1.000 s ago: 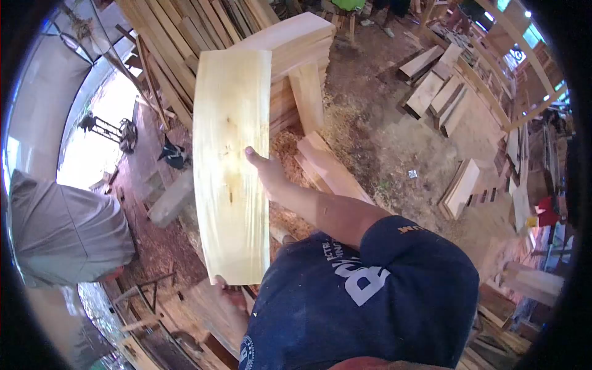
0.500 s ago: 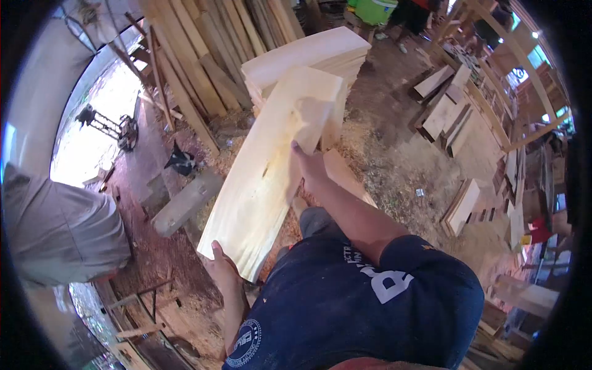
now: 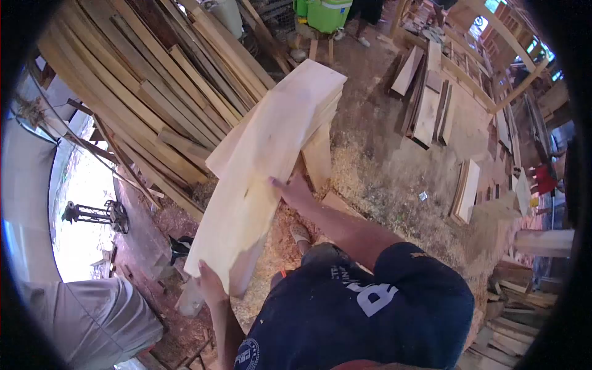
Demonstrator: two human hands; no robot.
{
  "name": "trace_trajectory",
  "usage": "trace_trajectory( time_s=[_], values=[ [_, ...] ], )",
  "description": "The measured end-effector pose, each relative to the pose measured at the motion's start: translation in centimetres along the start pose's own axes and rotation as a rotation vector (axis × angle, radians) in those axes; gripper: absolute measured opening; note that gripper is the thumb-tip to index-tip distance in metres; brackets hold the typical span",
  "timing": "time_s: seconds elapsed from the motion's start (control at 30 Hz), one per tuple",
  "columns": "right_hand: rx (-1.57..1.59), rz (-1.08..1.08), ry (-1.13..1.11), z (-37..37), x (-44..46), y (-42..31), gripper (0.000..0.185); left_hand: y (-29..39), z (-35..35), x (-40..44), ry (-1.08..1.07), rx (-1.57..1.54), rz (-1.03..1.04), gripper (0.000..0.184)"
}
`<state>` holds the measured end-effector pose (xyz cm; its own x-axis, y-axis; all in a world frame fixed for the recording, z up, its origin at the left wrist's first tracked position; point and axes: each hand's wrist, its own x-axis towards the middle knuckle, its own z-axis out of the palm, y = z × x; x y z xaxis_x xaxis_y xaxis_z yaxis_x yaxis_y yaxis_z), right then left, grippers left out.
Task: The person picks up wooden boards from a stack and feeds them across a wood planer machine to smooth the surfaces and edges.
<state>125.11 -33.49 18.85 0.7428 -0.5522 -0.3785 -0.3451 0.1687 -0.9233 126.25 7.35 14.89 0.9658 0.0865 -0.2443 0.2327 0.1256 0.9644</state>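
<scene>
While a grey cloth cover [image 3: 92,320] is draping a bulky form at the near left, a black metal frame [image 3: 95,216] is sitting farther off against bright ground. Long sawn planks [image 3: 166,92] are lying side by side across the far left. The left hand [image 3: 213,283] is clamping the near end of a wide, pale wooden board [image 3: 240,191], its thumb pressing on the upper face. The board is slanting from near left to far right, its far end lying over a stack of similar boards [image 3: 327,111]; whether it is touching the stack is hard to tell. The right hand [image 3: 296,192] is gripping the board's right edge about midway, thumb on top, fingers mostly hidden. A green plastic box [image 3: 327,17] is standing beyond the stack. Farther right, cut timbers [image 3: 427,111] are lying on the ground, and a smaller board pile [image 3: 467,192] is resting nearer.
</scene>
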Motion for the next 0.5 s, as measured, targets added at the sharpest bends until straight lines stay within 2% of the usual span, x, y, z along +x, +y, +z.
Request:
trace_trajectory(
  time_s=[0.03, 0.1, 0.2, 0.3, 0.33, 0.4, 0.43, 0.5],
  values=[
    [-0.064, -0.045, 0.048, -0.3, 1.0, -0.4, 0.086, 0.9, 1.0, 1.5, -0.034, 0.013, -0.013, 0.033],
    [-0.173, -0.123, 0.141, -0.9, 3.3, -0.9, 0.095, 7.3, 10.1, 2.4, -0.065, -0.043, -0.077, 0.03],
    [-0.313, -0.174, 0.258, -1.8, 8.1, -1.9, 0.104, 8.0, 16.5, 6.8, -0.103, -0.147, -0.113, 0.033],
    [-0.54, -0.128, 0.406, -2.5, 11.3, -2.5, 0.105, 6.6, 19.0, 12.9, -0.365, 0.048, -0.09, 0.048],
    [-0.632, -0.101, 0.465, -2.9, 12.0, -2.7, 0.105, 7.3, 20.8, 14.3, -0.417, 0.292, -0.089, 0.057],
    [-0.641, 0.071, 0.408, -3.3, 11.6, -4.7, 0.103, 8.8, 23.8, 16.6, -0.519, 0.789, -0.067, 0.077],
    [-0.633, 0.157, 0.384, -3.2, 11.3, -5.3, 0.102, 6.6, 23.2, 19.1, -0.482, 0.922, 0.199, 0.084],
    [-0.62, 0.011, 0.302, -2.7, 10.7, -3.5, 0.099, 0.7, 22.2, 25.7, -0.394, 1.118, 0.773, 0.099]
  ],
)
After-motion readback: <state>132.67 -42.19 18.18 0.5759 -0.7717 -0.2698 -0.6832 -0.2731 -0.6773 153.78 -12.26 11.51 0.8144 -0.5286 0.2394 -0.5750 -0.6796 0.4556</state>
